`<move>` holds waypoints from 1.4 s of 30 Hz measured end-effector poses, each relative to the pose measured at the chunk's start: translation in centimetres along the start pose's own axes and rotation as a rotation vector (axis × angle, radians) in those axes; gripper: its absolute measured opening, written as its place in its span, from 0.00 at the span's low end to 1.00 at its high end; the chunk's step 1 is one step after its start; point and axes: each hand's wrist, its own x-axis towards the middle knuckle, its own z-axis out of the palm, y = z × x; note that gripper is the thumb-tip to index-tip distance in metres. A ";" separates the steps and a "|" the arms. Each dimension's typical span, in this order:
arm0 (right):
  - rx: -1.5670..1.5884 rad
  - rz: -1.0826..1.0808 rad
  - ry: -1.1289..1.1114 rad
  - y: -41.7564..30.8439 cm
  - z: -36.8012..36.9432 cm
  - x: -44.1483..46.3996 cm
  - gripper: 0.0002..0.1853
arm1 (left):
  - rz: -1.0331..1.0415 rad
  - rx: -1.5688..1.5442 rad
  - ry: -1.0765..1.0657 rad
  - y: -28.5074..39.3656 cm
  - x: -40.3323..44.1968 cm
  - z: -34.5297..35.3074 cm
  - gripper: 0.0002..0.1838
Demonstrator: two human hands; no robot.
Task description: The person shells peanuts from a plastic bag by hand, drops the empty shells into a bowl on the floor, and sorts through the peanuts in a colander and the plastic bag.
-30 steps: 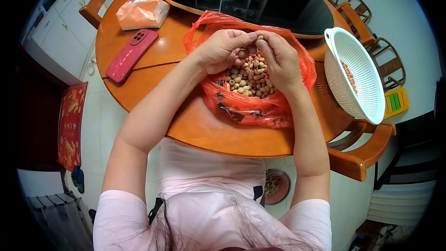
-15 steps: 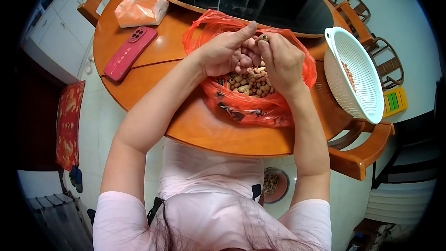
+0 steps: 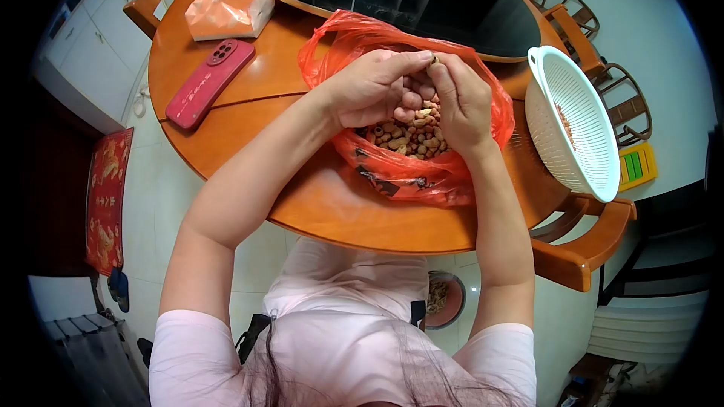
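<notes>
Both hands meet above a red plastic bag [image 3: 411,182] whose mouth is spread wide. Inside it lies a heap of unshelled peanuts [image 3: 407,139]. My right hand [image 3: 465,102] pinches a single peanut [image 3: 434,62] between thumb and fingers. From the other side, the thumb of my left hand [image 3: 377,90] presses on that same peanut, its other fingers curled beneath. Most of the peanut is covered by the fingertips, and whether the left palm holds anything else I cannot tell.
On the round wooden table [image 3: 249,154] are a phone [image 3: 210,84], a tissue pack [image 3: 230,11] and a black turntable [image 3: 422,7]. A white colander [image 3: 577,120] with reddish kernels tilts at right. A bowl of shells [image 3: 445,299] sits below, near a chair [image 3: 588,245].
My left thumb has come down and across to the peanut, and the two hands are closer together. The peanut is now more hidden between the fingertips.
</notes>
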 end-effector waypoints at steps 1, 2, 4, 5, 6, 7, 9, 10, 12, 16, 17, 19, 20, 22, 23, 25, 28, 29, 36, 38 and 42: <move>-0.031 -0.018 0.000 0.0 0.1 -0.1 0.05 | 0.005 0.002 0.012 -0.1 0.0 0.0 0.16; -0.063 -0.038 0.001 0.0 0.1 -0.1 0.05 | 0.007 -0.010 0.000 -0.2 0.0 -0.1 0.16; -0.103 -0.051 0.003 0.0 0.1 0.1 0.05 | 0.015 -0.032 -0.023 -0.4 0.2 -0.5 0.14; -0.110 -0.041 0.005 0.0 0.2 0.1 0.05 | 0.008 -0.068 -0.016 -0.6 0.2 -0.6 0.14; -0.116 -0.030 0.007 -0.1 0.2 0.1 0.06 | -0.002 -0.104 -0.009 -0.7 0.4 -0.6 0.14; -0.089 0.006 0.001 -0.2 0.2 0.1 0.07 | -0.013 -0.141 -0.003 -0.8 0.4 -0.5 0.14; -0.038 0.077 -0.011 -0.2 0.2 0.2 0.09 | -0.012 -0.121 -0.008 -0.4 0.4 -0.5 0.14; 0.065 0.125 -0.021 0.0 0.2 0.2 0.10 | -0.011 -0.099 0.005 -0.2 0.3 -0.5 0.15; 0.272 0.225 -0.043 0.4 0.2 0.1 0.12 | -0.015 -0.042 0.028 0.1 0.1 -0.6 0.15; 0.396 0.334 -0.137 -0.5 -0.9 0.2 0.15 | 0.007 0.138 0.066 1.4 -0.4 -0.7 0.14; 0.394 0.322 -0.128 -0.4 -1.0 0.2 0.15 | 0.020 0.188 0.081 1.6 -0.5 -0.7 0.14; 0.392 0.301 -0.108 -0.1 -1.0 0.1 0.14 | 0.071 0.390 0.095 1.8 -0.3 -1.3 0.12; 0.399 0.327 -0.121 0.0 -1.2 0.0 0.14 | 0.095 0.490 0.101 1.7 -0.1 -1.5 0.12; 0.376 0.339 -0.143 0.1 -1.7 0.0 0.14 | 0.352 0.692 0.136 0.9 0.1 -1.6 0.11; 0.347 0.325 -0.151 0.1 -1.9 0.0 0.14 | 0.483 0.792 0.154 0.7 0.2 -1.7 0.10; 0.220 0.220 -0.156 0.1 -1.9 0.2 0.13 | 0.499 0.888 0.172 1.0 0.1 -1.9 0.12; 0.086 0.044 -0.130 0.1 -1.7 0.4 0.14 | 0.527 0.964 0.219 0.9 0.2 -1.8 0.12; 0.072 0.044 -0.130 0.2 -1.9 0.4 0.14 | 0.512 0.963 0.223 0.9 0.2 -1.8 0.12; 0.874 0.726 0.054 0.3 -2.5 0.7 0.17 | 0.564 0.897 0.255 0.5 0.5 -1.1 0.14; 1.083 0.813 0.003 0.7 -2.2 0.8 0.21 | 0.644 0.987 0.249 0.5 0.3 -0.6 0.16; 1.249 0.880 -0.113 0.6 -1.5 0.6 0.24 | 0.735 1.209 0.219 0.3 0.7 -0.6 0.18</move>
